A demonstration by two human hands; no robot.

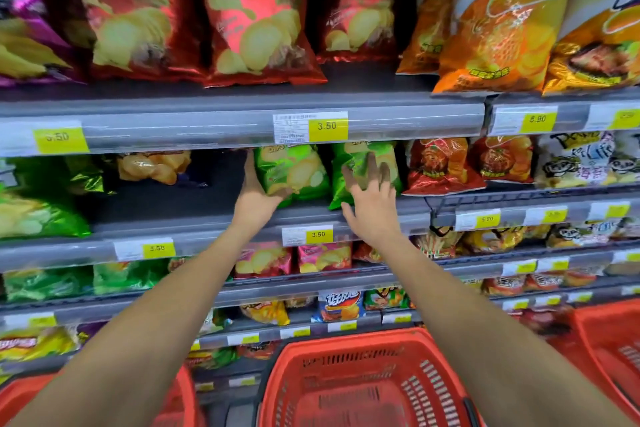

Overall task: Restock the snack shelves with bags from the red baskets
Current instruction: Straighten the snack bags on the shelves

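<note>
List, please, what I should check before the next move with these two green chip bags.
1. Grip of left hand on left green bag: ok.
2. Flat fingers of right hand steady right green bag: ok.
3. Both bags face outward: ok.
4. Free shelf gap beside left green bag: ok.
5. More stock in middle red basket: not ok, looks empty.
6. Match with price tag: cannot tell.

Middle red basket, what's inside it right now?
No bags visible in the middle red basket, only slotted walls and floor. Its near end is out of frame.
</note>
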